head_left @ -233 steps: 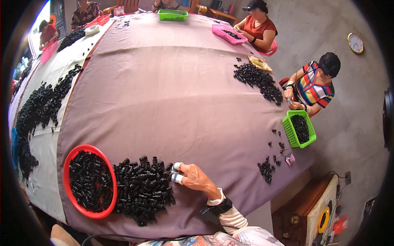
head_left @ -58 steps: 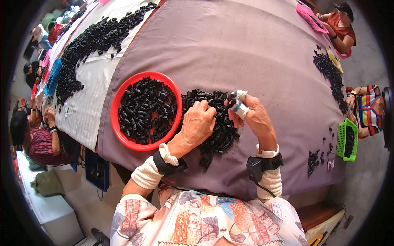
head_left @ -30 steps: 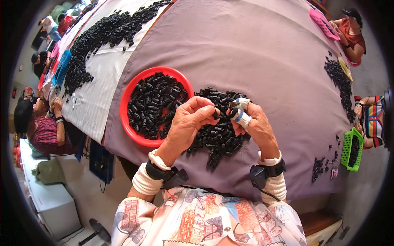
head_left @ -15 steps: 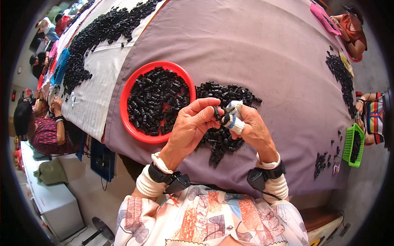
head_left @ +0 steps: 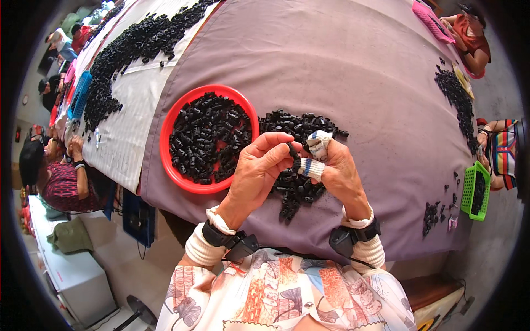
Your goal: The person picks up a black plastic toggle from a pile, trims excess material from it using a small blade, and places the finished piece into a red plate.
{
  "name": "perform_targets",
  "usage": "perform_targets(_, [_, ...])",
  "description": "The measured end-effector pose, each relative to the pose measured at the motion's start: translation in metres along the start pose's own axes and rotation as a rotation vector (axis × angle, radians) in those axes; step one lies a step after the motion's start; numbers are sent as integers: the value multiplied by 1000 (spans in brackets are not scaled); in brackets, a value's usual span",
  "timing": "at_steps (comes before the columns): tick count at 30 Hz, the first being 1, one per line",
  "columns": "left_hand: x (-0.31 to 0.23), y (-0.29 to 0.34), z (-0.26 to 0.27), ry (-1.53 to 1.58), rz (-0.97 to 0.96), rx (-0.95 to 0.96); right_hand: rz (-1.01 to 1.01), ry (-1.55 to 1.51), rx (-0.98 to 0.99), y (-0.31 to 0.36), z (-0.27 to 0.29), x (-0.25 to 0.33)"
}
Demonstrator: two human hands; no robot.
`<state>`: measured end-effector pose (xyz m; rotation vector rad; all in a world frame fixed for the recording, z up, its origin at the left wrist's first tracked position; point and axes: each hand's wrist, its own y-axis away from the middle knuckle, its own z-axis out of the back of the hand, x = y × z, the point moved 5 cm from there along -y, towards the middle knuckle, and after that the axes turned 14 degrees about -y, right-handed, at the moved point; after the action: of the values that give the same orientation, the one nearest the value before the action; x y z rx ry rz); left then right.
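My left hand (head_left: pixel 258 166) pinches a small black plastic part (head_left: pixel 292 150) between thumb and fingers. Close against it is my right hand (head_left: pixel 342 171), with white striped fabric covers (head_left: pixel 312 167) on the thumb and a finger. Those covered fingertips touch or nearly touch the part; whether they grip anything between them I cannot tell. Beneath both hands lies a heap of similar black plastic parts (head_left: pixel 301 190) on the mauve tablecloth (head_left: pixel 386 110). Left of my hands stands a round red basin (head_left: pixel 167 144) holding many more of these parts.
A white-covered table (head_left: pixel 132 143) with a long black pile (head_left: pixel 138 41) adjoins on the left, where a person in a patterned top (head_left: pixel 66 185) sits. Along the right edge are more black parts (head_left: pixel 457 102), a green basket (head_left: pixel 468 190), a pink basket (head_left: pixel 433 22) and two people.
The covered right thumb and finger have spread apart, the finger cover lifting away from the thumb. My left hand keeps its pinch in nearly the same place.
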<state>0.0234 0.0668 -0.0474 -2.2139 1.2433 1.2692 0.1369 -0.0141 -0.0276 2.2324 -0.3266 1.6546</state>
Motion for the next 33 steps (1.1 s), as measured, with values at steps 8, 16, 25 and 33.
perform_targets(8, [-3,3,-2,-28,40,-1,47,41,-45,0,10,-5])
perform_targets(16, [6,5,-2,-82,173,67,38,64,37,-7,12,-2])
perform_targets(25, [19,3,-12,92,262,-1,-66,-158,-87,-9,17,-18])
perform_targets(33, [19,3,-36,-477,53,-89,-26,-253,-199,-9,14,-27])
